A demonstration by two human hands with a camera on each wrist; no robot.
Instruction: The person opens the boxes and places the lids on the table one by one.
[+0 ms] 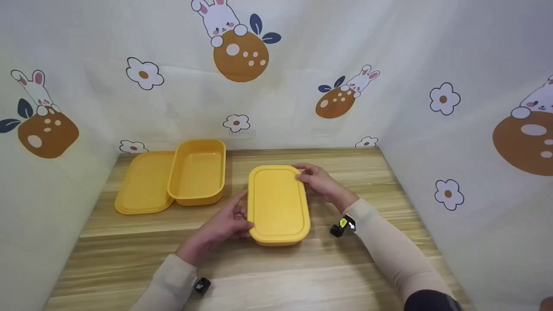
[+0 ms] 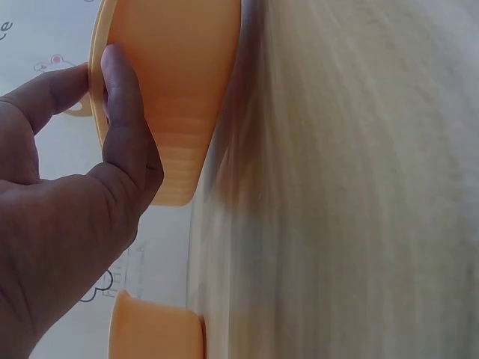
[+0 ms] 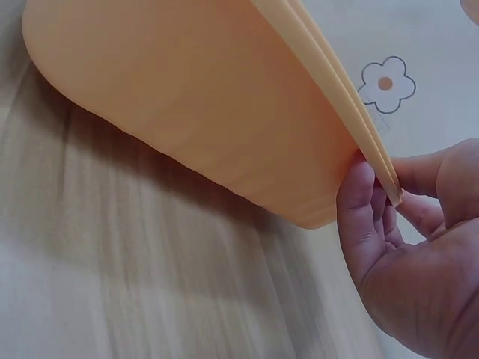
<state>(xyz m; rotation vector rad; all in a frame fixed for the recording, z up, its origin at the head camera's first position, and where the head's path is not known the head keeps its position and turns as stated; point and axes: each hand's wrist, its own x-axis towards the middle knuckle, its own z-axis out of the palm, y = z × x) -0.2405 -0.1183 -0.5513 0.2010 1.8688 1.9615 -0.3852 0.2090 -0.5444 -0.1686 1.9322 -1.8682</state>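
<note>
A yellow rectangular food container (image 1: 278,203) with its lid on stands in the middle of the table, its long side running away from me. At its left edge my left hand (image 1: 220,224) pinches the rim, thumb and finger on either side of it in the left wrist view. Across from it, my right hand (image 1: 322,181) pinches the rim by the far right corner. In the right wrist view the lid's edge (image 3: 329,82) lies between the thumb and the fingers. The container's ribbed side wall (image 2: 172,127) shows below the rim in the left wrist view.
To the left stands a second yellow container (image 1: 198,172), uncovered, with nothing in it. Its right-hand neighbour is the lidded one; a loose yellow lid (image 1: 144,185) lies on its left, partly overlapped by it. Printed curtains (image 1: 293,95) enclose the wooden table (image 1: 276,276).
</note>
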